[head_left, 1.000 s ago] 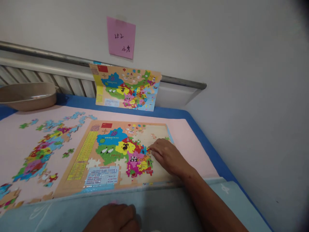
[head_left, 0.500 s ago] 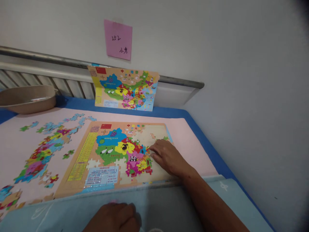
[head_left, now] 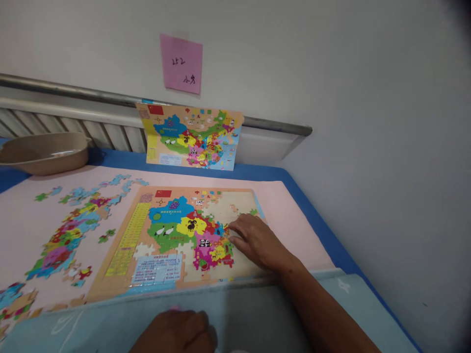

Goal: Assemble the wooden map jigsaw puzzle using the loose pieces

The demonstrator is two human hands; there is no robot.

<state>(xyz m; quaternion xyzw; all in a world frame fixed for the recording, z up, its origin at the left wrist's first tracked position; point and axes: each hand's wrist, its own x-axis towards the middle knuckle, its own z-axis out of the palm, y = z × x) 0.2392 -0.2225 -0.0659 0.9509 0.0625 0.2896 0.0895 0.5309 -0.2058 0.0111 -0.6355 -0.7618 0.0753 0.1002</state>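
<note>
A map jigsaw puzzle (head_left: 171, 235) lies partly assembled in its peach-bordered tray (head_left: 105, 274). My right hand (head_left: 253, 240) reaches over it, index finger and thumb closed on a small puzzle piece (head_left: 225, 230) at the right edge of the joined pieces. Its other fingers are folded and hide part of the tray's bare backing. At the bottom of the view rests my left hand (head_left: 176, 333), curled, with its fingertips out of sight. A bit of pink shows just above it; whether the hand holds anything is hidden.
Loose puzzle pieces (head_left: 68, 235) are spread to the left on the pink cloth (head_left: 300, 228). Behind the tray, a printed reference map (head_left: 191, 137) leans against a metal rail (head_left: 275, 125). A brown basin (head_left: 51, 152) stands back left. Light-blue fabric (head_left: 110, 318) crosses the front.
The whole view has shifted slightly. My right hand stays at the same spot on the puzzle, and my left hand remains curled in place.
</note>
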